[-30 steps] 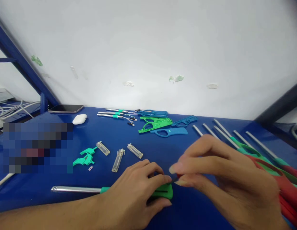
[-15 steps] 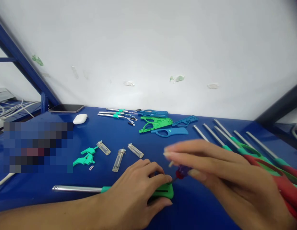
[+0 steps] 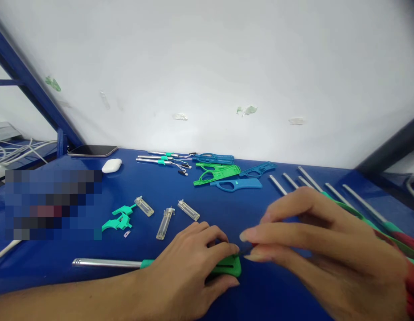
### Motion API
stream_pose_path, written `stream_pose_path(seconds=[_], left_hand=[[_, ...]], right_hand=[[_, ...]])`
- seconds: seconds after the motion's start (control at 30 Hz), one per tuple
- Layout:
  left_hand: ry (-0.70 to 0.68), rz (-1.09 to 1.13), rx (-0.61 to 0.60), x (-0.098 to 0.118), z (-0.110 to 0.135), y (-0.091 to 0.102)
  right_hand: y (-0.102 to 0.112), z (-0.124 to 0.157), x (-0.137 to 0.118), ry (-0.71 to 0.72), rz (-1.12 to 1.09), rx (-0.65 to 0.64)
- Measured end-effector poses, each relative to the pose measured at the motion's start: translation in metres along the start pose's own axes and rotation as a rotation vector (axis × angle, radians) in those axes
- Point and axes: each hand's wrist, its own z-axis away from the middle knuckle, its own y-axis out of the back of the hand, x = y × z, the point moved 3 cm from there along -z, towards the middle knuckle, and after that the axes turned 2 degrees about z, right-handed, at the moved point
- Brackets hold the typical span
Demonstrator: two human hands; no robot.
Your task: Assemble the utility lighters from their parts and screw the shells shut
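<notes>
My left hand [image 3: 190,263] presses down on a green plastic handle [image 3: 229,266] that has a long silver tube [image 3: 104,263] sticking out to the left on the blue table [image 3: 180,189]. My right hand [image 3: 313,243] pinches a small screwdriver [image 3: 249,250] between thumb and fingers; its thin tip touches the green handle by my left fingertips. Most of the tool is hidden by my fingers.
Several clear plastic cartridges [image 3: 165,223] and a teal plastic part [image 3: 120,218] lie left of centre. Green and blue handle halves [image 3: 223,171] and wired tubes [image 3: 163,159] sit farther back. Finished tools with silver tubes [image 3: 354,203] lie at the right. A phone [image 3: 92,150] and a white case [image 3: 111,166] lie back left.
My right hand lifted and turned, showing the screwdriver's red and purple grip, then came back down with its fingers closed over the tool at the green handle. My left hand stayed put.
</notes>
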Motion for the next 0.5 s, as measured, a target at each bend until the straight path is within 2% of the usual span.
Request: stream_pose_path(seconds=[0.07,0.17,0.3,0.37,0.5], left_hand=[[0.006,0.006,0.0,-0.0008,0.0001,-0.0003],[0.007,0.017,-0.006,-0.0017,0.0008,-0.0005],[-0.002,0.004,0.015,-0.0011,0.0016,0.0003],[0.006,0.004,0.013,-0.0007,0.0015,0.0003],[0.022,0.017,-0.01,-0.0005,0.0009,-0.0006]], right_hand=[[-0.0032,-0.0014,0.0008,-0.005,-0.001,-0.067],[-0.008,-0.0016,0.0014,0.025,-0.129,-0.14],[-0.0072,0.0013,0.0018,0.019,-0.071,-0.057],[-0.0079,0.0036,0.0011,0.03,-0.017,-0.071],[-0.0098,0.007,-0.0013,0.034,-0.094,-0.053]])
